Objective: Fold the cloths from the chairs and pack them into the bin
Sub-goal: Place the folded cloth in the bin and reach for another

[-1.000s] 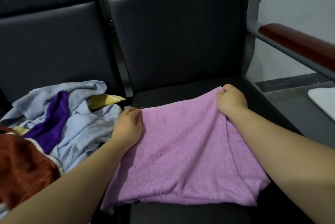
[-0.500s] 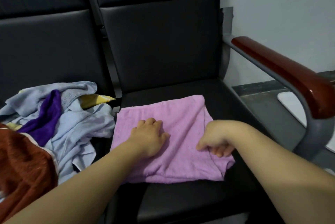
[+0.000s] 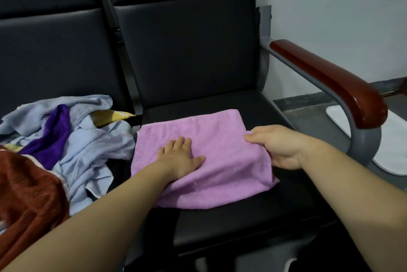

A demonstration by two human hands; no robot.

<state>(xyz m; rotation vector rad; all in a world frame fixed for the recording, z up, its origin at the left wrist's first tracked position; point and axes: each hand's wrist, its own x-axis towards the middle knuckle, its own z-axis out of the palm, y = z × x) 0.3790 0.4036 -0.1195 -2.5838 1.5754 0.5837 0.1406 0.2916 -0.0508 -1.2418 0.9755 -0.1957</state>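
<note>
The pink cloth [image 3: 220,150] lies folded on the black chair seat [image 3: 242,223]. The left hand [image 3: 178,157] presses it flat, fingers slightly spread; the right hand [image 3: 279,146] pinches its right edge. Loose cloths [image 3: 92,146] are heaped left of the seat.

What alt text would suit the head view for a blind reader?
A person's left hand presses flat on a folded pink terry cloth on a black chair seat, while the right hand grips its right edge. A heap of crumpled cloths lies on the neighbouring seat.

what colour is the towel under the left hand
Plain pinkish lilac towel, no pattern; the head view shows it.
</note>
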